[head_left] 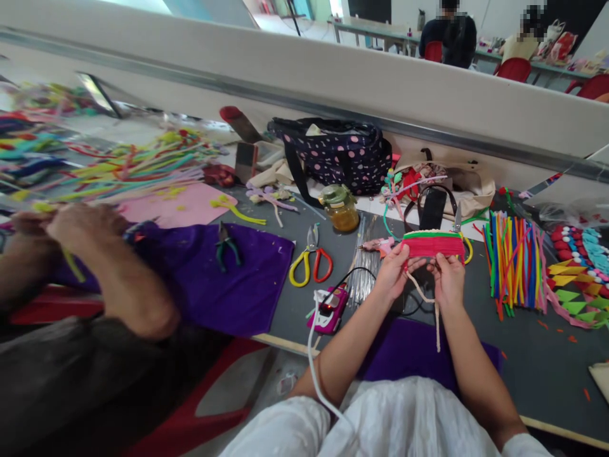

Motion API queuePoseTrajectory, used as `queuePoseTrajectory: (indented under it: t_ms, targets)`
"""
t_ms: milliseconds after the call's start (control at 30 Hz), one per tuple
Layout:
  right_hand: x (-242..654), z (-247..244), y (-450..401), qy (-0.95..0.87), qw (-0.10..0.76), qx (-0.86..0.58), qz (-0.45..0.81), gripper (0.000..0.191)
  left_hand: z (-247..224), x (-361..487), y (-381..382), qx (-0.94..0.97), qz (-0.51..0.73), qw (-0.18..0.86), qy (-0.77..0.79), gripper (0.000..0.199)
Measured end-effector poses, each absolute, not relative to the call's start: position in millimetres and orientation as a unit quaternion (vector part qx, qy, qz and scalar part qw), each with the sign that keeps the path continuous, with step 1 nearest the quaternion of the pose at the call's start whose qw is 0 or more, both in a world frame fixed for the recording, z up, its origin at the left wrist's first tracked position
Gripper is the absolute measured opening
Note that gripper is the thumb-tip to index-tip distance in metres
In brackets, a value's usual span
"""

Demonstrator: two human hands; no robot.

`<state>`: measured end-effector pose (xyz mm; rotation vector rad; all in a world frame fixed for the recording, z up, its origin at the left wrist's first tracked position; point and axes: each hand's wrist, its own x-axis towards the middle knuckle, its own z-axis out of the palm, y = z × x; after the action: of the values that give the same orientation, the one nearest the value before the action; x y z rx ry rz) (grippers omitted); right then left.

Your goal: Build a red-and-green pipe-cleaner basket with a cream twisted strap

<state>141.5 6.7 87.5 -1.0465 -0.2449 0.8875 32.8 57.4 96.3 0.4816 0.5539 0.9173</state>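
Both my hands hold up a flat red striped piece (432,249) with a green and cream upper edge, above the table. My left hand (396,274) pinches its left end, and my right hand (448,279) grips its lower right edge. A cream cord (437,327) hangs down from between my hands. Just left of the piece lies a pink glue gun (378,245), beside clear glue sticks (368,273). Yellow scissor handles (469,251) peek out behind the piece on the right.
To the left lie scissors (311,254), a magenta power box (328,311), a jar (339,209) and pliers (227,247) on purple cloth (214,285). Coloured strips (516,260) lie right. A dark spotted bag (337,155) stands behind. A co-worker's hands (80,228) are at far left.
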Motion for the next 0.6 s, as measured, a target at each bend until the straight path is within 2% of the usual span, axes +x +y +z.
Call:
queuePoseTrajectory:
  t_ms: [600]
  targets:
    - [151.5,82.5,11.9,-0.065,0.792,-0.431,0.428,0.025,94.6,33.3,57.1,0.207,0.415,0.84,0.281,0.019]
